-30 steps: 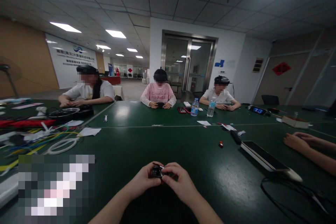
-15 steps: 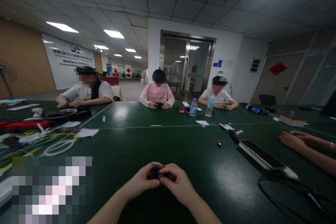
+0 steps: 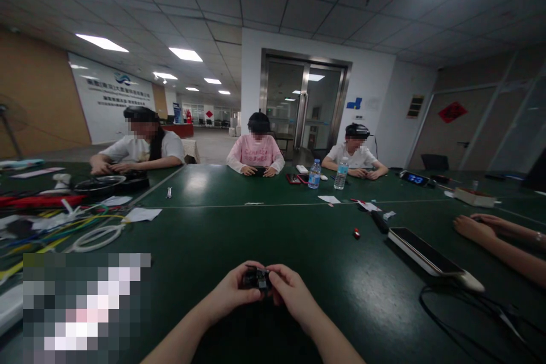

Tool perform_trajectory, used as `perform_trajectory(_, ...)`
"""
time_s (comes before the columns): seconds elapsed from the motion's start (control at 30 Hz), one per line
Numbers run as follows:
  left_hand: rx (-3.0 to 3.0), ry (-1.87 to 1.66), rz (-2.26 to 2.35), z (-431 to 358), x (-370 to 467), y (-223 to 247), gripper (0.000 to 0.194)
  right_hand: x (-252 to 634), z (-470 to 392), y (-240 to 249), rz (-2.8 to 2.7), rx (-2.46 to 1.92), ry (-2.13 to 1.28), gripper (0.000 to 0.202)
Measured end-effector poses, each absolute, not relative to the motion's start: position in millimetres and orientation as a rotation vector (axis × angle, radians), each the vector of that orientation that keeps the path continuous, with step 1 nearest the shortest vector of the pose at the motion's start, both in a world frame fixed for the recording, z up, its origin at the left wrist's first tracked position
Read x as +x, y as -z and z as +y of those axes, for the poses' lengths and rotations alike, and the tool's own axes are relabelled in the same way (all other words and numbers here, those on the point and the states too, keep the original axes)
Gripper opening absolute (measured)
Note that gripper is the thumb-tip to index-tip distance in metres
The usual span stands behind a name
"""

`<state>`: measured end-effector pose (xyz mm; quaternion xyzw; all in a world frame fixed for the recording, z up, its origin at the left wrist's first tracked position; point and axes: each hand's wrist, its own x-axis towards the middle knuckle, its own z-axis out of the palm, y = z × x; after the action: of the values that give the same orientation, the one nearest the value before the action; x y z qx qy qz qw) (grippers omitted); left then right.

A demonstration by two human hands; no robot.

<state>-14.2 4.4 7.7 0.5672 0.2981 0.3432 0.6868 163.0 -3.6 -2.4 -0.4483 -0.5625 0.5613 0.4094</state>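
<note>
Above the near part of the green table [image 3: 307, 239], a small black device with a grey face [image 3: 261, 279] sits between my two hands. My left hand [image 3: 239, 290] is closed around its left side, thumb along the lower edge. My right hand [image 3: 290, 290] grips the right side, with the thumb against the grey face and the other fingers curled behind. Its exact kind is too small to make out, and the fingers cover part of it.
To the right lie a white handheld device with a dark screen [image 3: 426, 251], a black cable [image 3: 443, 318] and a small red item [image 3: 356, 233]. Coiled cables [image 3: 98, 238] fill the left. Two water bottles [image 3: 314, 174] stand farther back. Another person's hands [image 3: 478, 227] rest at right; three people sit opposite.
My right thumb has shifted to the right on the black device, uncovering more of its grey face. My left hand stays nearly in place.
</note>
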Motion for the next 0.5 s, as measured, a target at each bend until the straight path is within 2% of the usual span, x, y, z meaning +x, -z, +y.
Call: perform_trajectory(0.5,1.268,-0.772,0.610,2.7,-14.4,-9.9,0.045,161.3,-4.9,2.9,-1.416,-1.119,-1.453,0.042)
